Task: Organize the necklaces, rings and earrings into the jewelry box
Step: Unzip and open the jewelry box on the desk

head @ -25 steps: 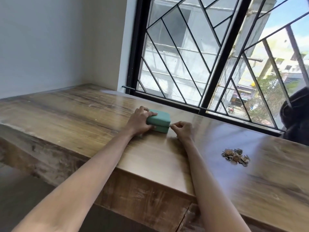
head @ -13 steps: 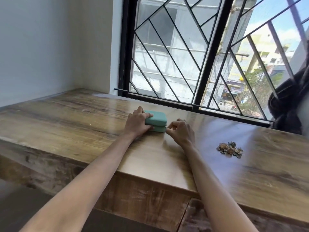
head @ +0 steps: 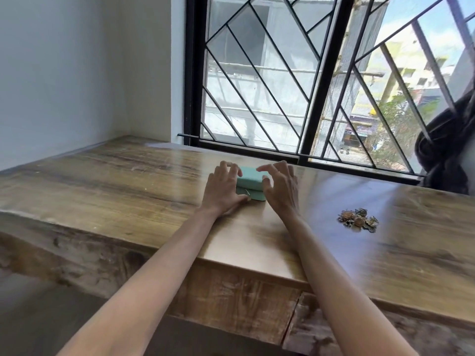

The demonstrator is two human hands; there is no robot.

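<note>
Head view: the teal jewelry box (head: 250, 181) sits on the wooden table (head: 128, 191) between the two hands. The left hand (head: 223, 190) rests against its left side, fingers laid over the lid's far left edge and thumb along the base in front, probably to keep the base from sliding. The right hand (head: 280, 188) hovers at the right end with fingers loosely spread and slightly bent, thumb just beside the lid's corner; it seems poised to lift the lid. The lid appears raised a little off the base, with a darker gap just beyond the left thumb. The jewelry pile (head: 358, 219) lies well to the right of the right fingers, untouched. Individual necklaces, rings and earrings cannot be told apart in that blurred heap. The box's interior is hidden, and whether the right fingertips touch the lid is unclear.
</note>
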